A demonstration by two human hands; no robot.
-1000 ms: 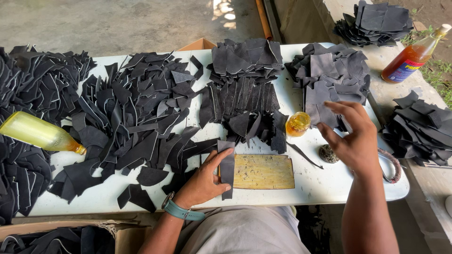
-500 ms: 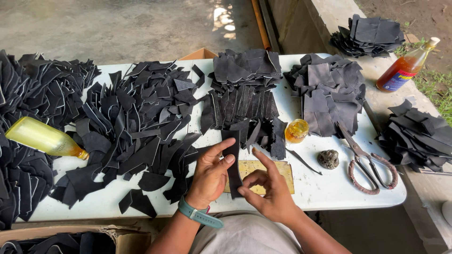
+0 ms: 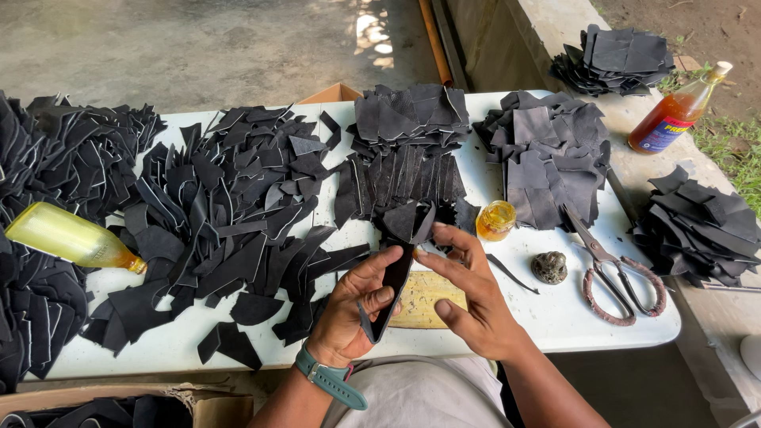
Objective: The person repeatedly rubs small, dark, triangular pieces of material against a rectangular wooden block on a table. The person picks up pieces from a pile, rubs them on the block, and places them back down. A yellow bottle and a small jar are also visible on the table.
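— Two hands on one piece, from where I sit at the remote feed. My left hand (image 3: 353, 305), the one with the teal wristband, is closed around a narrow strip of black leather (image 3: 393, 287), held upright on its edge just above the yellowish wooden cutting board (image 3: 422, 299).

— And your right?

— My right hand (image 3: 468, 293) lies flat and open-fingered against the strip's side, steadying it, I judge, so the edge can be looked over.

— Any containers around?

— A small round amber jar (image 3: 496, 219) stands just beyond my fingers. A clear bottle of yellow liquid (image 3: 71, 238) lies on its side among the scraps at left. An orange-brown bottle with a blue and red label (image 3: 674, 113) stands on the concrete ledge at right, beyond the rusty scissors with wrapped handles (image 3: 614, 273).
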